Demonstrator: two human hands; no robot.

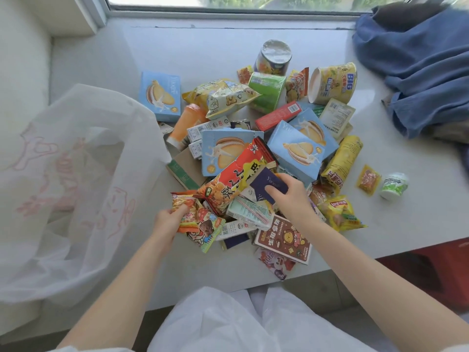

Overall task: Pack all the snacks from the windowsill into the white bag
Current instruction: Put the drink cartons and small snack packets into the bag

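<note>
At the left edge of the pale stone windowsill [218, 47] a thin, translucent white plastic bag with faded pink print [76, 174] slumps in soft folds, its mouth gaping toward the heap of snacks and nothing visible inside it. Just right of the bag, a flat light-blue cardboard biscuit box [160, 95] lies apart from the pile, toward the window. The left hand [168, 219] reaches in from the near edge on a bare, straight forearm, fingers curled and pinching a small crinkled orange foil packet [185, 212] at the near-left fringe of the pile. Beside it a long glossy red-and-orange snack pouch with black lettering [236, 179] slants across the middle. The right hand [289, 194] comes in palm down, thumb and fingers gripping a small dark navy cardboard packet [266, 185] lifted slightly above the heap. The loose pile of snacks [299, 138] covers the middle of the windowsill: stiff blue boxes, crumpled yellow bags, a green paper cup on its side and a yellow paper tub [332, 82] tipped over toward the far edge. Near the right edge, a small white plastic pot with a green label [394, 185] stands well apart, and a rumpled blue cloth [418, 67] fills the far right corner.
</note>
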